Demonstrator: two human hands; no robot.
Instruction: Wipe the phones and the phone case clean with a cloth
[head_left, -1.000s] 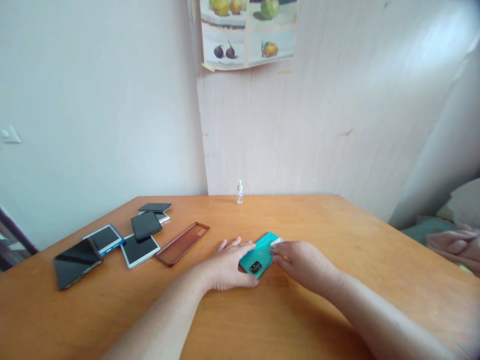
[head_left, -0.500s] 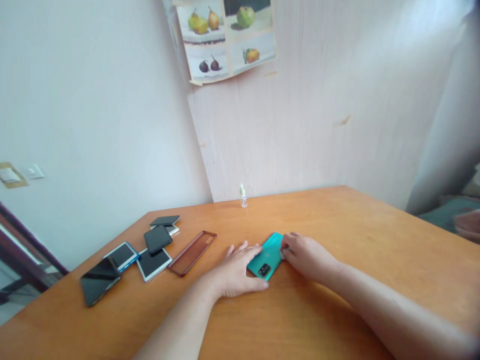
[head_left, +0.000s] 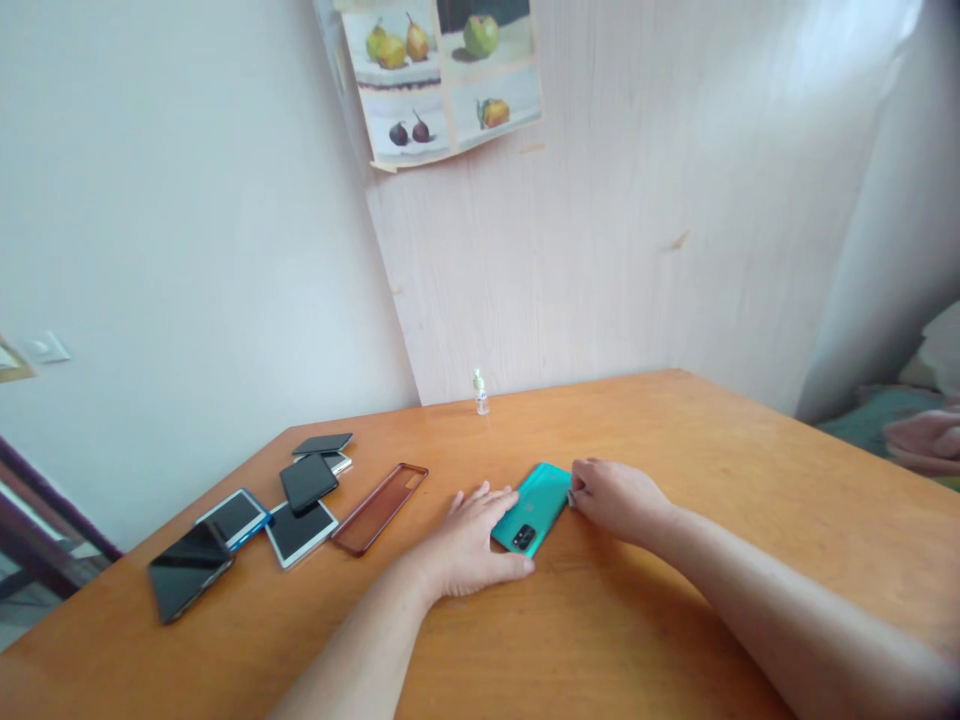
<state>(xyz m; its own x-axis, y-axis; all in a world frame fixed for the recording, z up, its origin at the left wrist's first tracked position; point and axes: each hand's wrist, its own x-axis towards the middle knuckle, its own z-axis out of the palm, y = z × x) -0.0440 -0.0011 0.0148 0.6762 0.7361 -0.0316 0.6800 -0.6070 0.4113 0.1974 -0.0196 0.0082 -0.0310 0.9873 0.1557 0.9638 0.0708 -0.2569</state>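
Teal phone [head_left: 534, 505]: lies flat on the desk [head_left: 750, 450], back upward, between the two hands; every place below is told from it.
Phone's long axis: slants from the camera end, near the wearer and a little to the left, to the plain end, farther off and to the right.
Left hand [head_left: 480, 540]: just left of the phone, fingers and thumb spread apart, fingertips over its left edge, thumb by the camera end; from this hand the phone lies rightward.
Right hand [head_left: 619, 497]: at the phone's right long edge, toward the plain end, fingers curled and pinching a pale scrap [head_left: 571, 499], too small to identify; from this hand the phone lies leftward. Whether the scrap touches the edge, I cannot tell.
Nearer hand: the left, by my judgement, since it overlaps the phone.
Brown case [head_left: 381, 508]: left of the phone, beyond the left hand's fingers, slanting much the same way.
Small bottle [head_left: 481, 395]: upright, well beyond the phone and somewhat left.
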